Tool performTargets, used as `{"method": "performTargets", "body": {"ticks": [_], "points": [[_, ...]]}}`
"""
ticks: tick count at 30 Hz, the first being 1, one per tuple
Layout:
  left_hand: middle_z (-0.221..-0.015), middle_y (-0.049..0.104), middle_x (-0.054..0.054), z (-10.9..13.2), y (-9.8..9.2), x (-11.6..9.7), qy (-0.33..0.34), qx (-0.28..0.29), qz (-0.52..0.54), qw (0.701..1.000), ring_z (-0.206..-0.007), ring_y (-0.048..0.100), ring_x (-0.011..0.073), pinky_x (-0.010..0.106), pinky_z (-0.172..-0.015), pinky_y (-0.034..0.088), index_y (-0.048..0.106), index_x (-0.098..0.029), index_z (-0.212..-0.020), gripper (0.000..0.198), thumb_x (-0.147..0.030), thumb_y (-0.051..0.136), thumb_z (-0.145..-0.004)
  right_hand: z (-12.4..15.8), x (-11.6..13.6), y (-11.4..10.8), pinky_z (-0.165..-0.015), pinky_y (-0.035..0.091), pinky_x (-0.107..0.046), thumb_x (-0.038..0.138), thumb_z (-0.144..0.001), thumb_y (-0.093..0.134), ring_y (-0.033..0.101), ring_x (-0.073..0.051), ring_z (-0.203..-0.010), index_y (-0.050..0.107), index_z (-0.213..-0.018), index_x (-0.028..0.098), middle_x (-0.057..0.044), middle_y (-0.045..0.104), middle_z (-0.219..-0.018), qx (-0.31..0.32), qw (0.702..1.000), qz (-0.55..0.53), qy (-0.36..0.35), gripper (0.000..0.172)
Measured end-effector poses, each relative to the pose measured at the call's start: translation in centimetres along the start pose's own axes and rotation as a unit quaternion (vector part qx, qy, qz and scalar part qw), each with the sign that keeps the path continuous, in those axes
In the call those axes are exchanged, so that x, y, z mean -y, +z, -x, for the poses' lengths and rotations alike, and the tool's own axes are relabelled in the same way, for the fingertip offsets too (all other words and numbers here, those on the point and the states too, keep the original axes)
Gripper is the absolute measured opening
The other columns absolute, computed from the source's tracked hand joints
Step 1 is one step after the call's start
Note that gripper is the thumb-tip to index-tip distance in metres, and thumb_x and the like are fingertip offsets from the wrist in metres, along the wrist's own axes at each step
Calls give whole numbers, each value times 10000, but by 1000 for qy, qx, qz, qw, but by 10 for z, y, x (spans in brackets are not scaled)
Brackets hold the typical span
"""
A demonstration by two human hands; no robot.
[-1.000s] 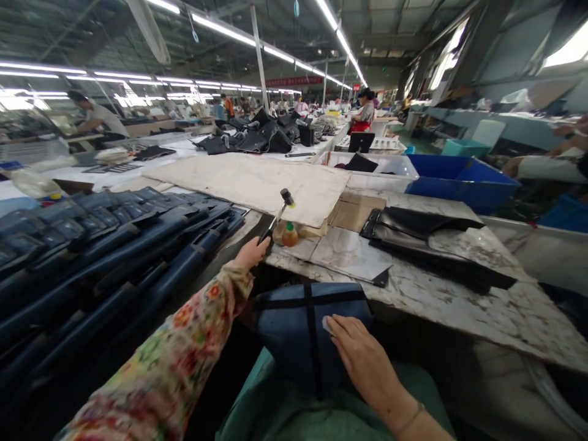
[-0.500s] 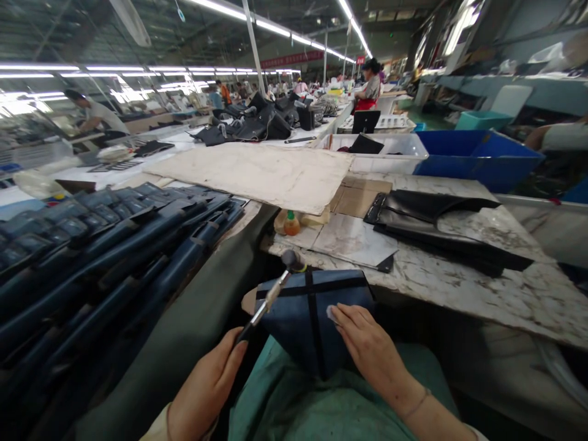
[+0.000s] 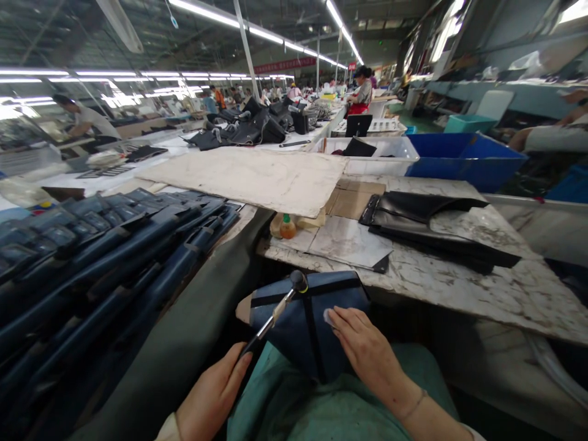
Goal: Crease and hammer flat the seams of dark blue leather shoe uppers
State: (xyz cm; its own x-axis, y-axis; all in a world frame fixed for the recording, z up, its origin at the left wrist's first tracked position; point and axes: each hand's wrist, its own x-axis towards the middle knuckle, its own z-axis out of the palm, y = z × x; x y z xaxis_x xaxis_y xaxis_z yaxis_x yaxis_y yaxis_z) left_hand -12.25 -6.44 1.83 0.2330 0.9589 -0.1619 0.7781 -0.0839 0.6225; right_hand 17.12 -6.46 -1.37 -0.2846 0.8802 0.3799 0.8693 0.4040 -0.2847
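Note:
My left hand is closed around the dark handle of a hammer, which has a shiny shaft and a round black head. The head is over the far part of a blue leather-like panel, where black strips cross; whether it touches cannot be told. This panel lies on the green cloth over my lap, with a tan tip showing at its left end. On the panel's right side rests my right hand, fingers together, a small white wad at the fingertips.
Many blue pieces lie in rows at left. Ahead, a marbled table bears black cut pieces, a small orange bottle and a cream sheet. White and blue bins stand beyond. Several people work farther off.
The hammer head has come down and slightly right, from near the panel's far edge to over the crossing of the strips. My right hand stays in place on the panel.

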Motion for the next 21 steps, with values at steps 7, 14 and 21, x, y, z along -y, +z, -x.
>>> {"method": "performTargets", "body": {"ticks": [7,14,21], "points": [[-970,697,30,0,1,1,-15,30,-37,999,-910,657,201,243,-783,513,558,-222,-1053,364,-432,312,-887,0,-1,1,-905,493,-384,131,-900,384,527,-218,-1033,528,-1214,141,-101,580,-1141,-11,1000,5,-5,345],[-1028,680,28,-12,3,-14,1,30,-17,999,-997,623,191,228,-825,486,523,-220,-1119,398,-445,278,-901,-1,1,0,-890,508,-366,139,-900,379,545,-207,-1021,550,-1192,149,-98,598,-1119,-34,999,11,-6,338],[-1061,657,70,-36,14,-35,4,72,-70,995,-988,620,216,290,-838,461,493,-202,-1151,429,-450,242,-908,0,0,3,-907,495,-384,125,-893,391,521,-216,-1039,527,-1218,141,-98,574,-1150,-8,1000,3,0,352]]}}
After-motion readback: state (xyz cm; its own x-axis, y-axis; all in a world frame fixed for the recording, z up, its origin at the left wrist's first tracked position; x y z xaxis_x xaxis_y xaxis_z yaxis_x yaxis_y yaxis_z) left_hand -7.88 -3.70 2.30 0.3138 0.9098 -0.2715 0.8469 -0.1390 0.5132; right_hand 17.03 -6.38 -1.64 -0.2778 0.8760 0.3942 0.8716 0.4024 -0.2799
